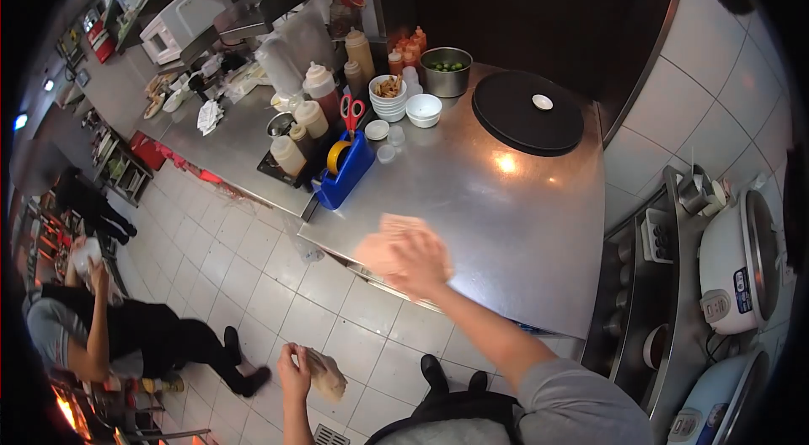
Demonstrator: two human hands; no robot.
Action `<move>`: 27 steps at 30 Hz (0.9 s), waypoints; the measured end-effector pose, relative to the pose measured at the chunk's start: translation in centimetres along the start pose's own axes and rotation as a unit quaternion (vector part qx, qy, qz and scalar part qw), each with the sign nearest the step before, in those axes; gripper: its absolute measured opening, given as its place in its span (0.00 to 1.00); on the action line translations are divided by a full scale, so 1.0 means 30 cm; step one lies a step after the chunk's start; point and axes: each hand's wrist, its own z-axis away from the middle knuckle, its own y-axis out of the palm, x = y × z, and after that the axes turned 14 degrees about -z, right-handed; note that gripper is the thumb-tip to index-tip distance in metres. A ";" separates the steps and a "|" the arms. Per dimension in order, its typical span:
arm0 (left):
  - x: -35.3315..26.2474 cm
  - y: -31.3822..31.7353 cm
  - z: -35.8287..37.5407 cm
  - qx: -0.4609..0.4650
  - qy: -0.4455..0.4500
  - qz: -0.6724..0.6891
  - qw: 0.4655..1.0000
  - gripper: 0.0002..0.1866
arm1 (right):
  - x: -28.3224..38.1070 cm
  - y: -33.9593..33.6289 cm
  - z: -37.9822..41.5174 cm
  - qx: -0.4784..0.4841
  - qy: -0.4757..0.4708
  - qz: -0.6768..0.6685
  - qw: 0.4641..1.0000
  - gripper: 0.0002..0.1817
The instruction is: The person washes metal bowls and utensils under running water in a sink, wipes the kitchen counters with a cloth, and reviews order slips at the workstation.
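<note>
My right hand (421, 264) presses a folded pink cloth (383, 247) at the front edge of the steel counter (522, 234). The fingers are slightly blurred and lie over the cloth. Lower down, over the floor, my left hand (295, 369) is closed on a crumpled beige cloth (327, 377), which hangs from the fingers. Closest to the pink cloth on the counter is a blue tape dispenser (347, 175) with a yellow tape roll (339, 157) and red-handled scissors (352, 112).
Squeeze bottles (320, 87), stacked white bowls (388, 99), a metal pot (445, 72) of green items and a round black board (528, 114) with a small white dish (542, 102) stand along the back. Rice cookers (725, 268) are at right. A co-worker (126, 331) stands at left.
</note>
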 end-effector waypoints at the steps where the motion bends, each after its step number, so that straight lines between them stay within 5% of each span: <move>1: -0.011 -0.010 0.010 -0.017 0.032 -0.017 0.999 0.09 | -0.092 -0.038 0.063 -0.037 0.021 0.016 0.999 0.36; 3: -0.067 -0.026 0.033 -0.029 0.091 -0.028 0.995 0.07 | -0.213 -0.185 0.209 -0.082 0.069 0.079 0.991 0.37; 6: -0.318 -0.087 0.068 0.035 0.249 -0.080 0.964 0.07 | -0.338 -0.292 0.356 -0.052 0.193 -0.035 0.979 0.39; 8: -0.491 -0.081 0.110 0.077 0.317 -0.040 0.944 0.06 | -0.179 -0.444 0.399 0.106 0.251 -0.262 0.926 0.41; 10: -0.644 -0.052 0.142 0.111 0.391 0.063 0.912 0.07 | -0.015 -0.507 0.475 0.114 0.107 -0.311 0.938 0.41; 12: -0.795 -0.088 0.171 0.189 0.376 0.103 0.901 0.07 | 0.072 -0.499 0.572 -0.039 -0.227 -0.151 0.961 0.38; 15: -0.918 -0.077 0.161 0.145 0.419 0.152 0.883 0.08 | 0.027 -0.558 0.620 0.105 -0.163 -0.424 0.885 0.27; 17: -0.980 -0.074 0.135 0.135 0.420 0.165 0.882 0.09 | -0.063 -0.660 0.659 0.156 0.011 -0.424 0.892 0.16; 19: -1.037 -0.049 0.098 0.152 0.404 0.171 0.886 0.10 | -0.112 -0.777 0.698 0.121 0.054 -0.509 0.850 0.13; 24: -1.183 0.220 -0.148 0.103 0.457 0.163 0.868 0.16 | -0.308 -0.863 0.547 0.054 0.131 -0.486 0.862 0.19; 27: -1.179 0.382 -0.305 0.056 0.358 0.097 0.927 0.24 | -0.508 -0.788 0.368 -0.028 0.182 -0.370 0.911 0.32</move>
